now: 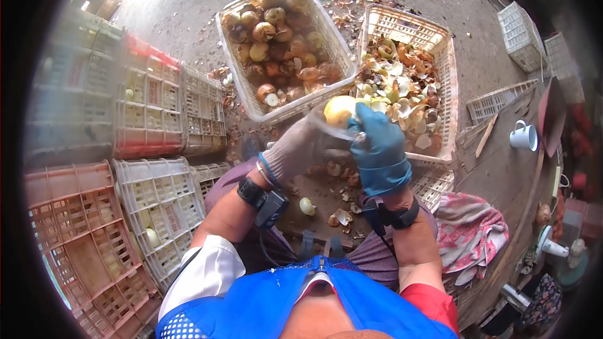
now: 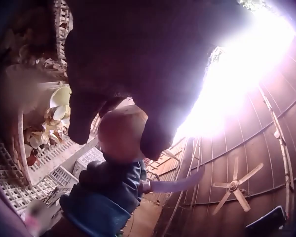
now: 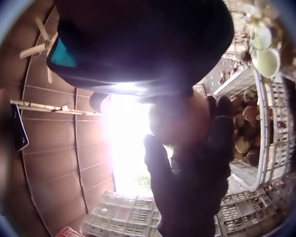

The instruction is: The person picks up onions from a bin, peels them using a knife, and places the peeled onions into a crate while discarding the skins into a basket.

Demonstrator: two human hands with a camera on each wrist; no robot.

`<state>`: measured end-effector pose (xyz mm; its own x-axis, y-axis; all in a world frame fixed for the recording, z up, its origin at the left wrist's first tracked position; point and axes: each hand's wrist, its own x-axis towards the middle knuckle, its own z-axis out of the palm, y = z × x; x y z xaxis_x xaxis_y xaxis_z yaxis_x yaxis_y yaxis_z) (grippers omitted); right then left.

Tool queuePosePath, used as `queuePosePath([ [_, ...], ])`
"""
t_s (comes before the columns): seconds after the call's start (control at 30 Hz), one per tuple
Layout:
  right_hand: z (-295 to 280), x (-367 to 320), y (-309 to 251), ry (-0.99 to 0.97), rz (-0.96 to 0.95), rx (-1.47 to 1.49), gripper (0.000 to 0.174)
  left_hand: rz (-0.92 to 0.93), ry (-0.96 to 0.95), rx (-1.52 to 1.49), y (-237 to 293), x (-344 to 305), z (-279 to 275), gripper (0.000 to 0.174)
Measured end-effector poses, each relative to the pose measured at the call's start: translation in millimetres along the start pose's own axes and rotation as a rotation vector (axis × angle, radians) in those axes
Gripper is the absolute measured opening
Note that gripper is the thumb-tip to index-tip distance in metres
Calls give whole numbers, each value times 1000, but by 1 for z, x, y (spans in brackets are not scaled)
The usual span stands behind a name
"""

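An onion (image 1: 340,110) is held between both gloved hands above the near edges of two crates. The left hand (image 1: 301,145), in a pale knitted glove, grips it from the left; in the left wrist view its dark fingers surround the onion (image 2: 122,129). The right hand (image 1: 380,150), in a blue rubber glove, has its fingers curled round a knife, whose blade (image 2: 175,184) sticks out beside the onion in the left wrist view. In the right wrist view the onion (image 3: 180,118) lies between the two hands, and the knife is hard to make out.
A crate of unpeeled onions (image 1: 251,108) stands ahead, beside a crate of peelings (image 1: 447,88). Stacked crates (image 1: 151,107) line the left. At right are a mug (image 1: 523,136) on a board and a pink-white cloth (image 1: 471,232). A peeled onion (image 1: 307,206) lies below the hands.
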<state>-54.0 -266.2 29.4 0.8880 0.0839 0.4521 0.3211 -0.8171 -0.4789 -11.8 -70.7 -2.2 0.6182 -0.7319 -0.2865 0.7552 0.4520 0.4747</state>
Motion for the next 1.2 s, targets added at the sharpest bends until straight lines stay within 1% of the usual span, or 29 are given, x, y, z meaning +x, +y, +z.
queuePosePath([
  [0.07, 7, -1, -7, 6, -85, 49, 34, 1, -116, -154, -15, 10, -22, 58],
  [0.1, 10, -1, -10, 9, -128, 75, 33, 23, -104, -145, -15, 8, -21, 56],
  [0.13, 5, -2, -12, -76, -91, 89, 37, 44, -92, -135, -14, 6, -21, 54],
  [0.17, 4, -2, -10, -20, -26, 167, 37, 106, -22, -90, -14, 6, -19, 56],
  [0.23, 3, -1, -10, 90, 104, 318, 38, 229, 117, -5, -3, 4, 10, 61],
  [0.27, -4, 2, -13, 100, 245, 348, 35, 290, 151, 74, 2, 2, 14, 64],
  [0.37, -12, 8, -7, 126, 405, 325, 29, 256, 166, 306, 11, -2, 12, 70],
  [0.4, -13, 9, -7, 154, 384, 306, 29, 257, 196, 387, 12, -1, 9, 74],
  [0.5, -7, 7, -1, 248, 208, 181, 30, 208, 172, 543, 16, -3, 2, 74],
  [0.6, -9, 9, -4, 238, 155, 195, 30, 247, 158, 428, 12, 0, 3, 73],
  [0.7, -12, 10, -11, 118, 164, 211, 32, 164, 137, 36, 8, -1, 22, 63],
  [0.8, -8, 4, -5, 116, 36, 195, 31, 82, 156, -77, 1, 8, 13, 68],
  [0.9, -9, 3, 4, 287, 263, 248, 31, 226, 202, 236, 5, 2, 19, 71],
  [0.93, -21, 11, -3, 310, 354, 35, 36, 262, 229, 428, 7, 6, 10, 70],
  [1.0, -22, 11, 31, 300, 441, 160, 41, 243, 328, 657, 17, -2, 14, 70],
  [1.03, -25, 17, 37, 297, 483, 226, 43, 233, 379, 775, 22, -5, 17, 71],
  [1.07, -33, 18, 36, 128, 648, 202, 50, 304, 391, 845, 22, -3, 13, 74],
  [1.17, -41, 17, 17, -162, 673, 29, 50, 440, 431, 947, 26, 0, 10, 78],
  [1.2, -26, 9, 17, -109, 665, 268, 47, 478, 451, 999, 27, 0, 12, 79],
])
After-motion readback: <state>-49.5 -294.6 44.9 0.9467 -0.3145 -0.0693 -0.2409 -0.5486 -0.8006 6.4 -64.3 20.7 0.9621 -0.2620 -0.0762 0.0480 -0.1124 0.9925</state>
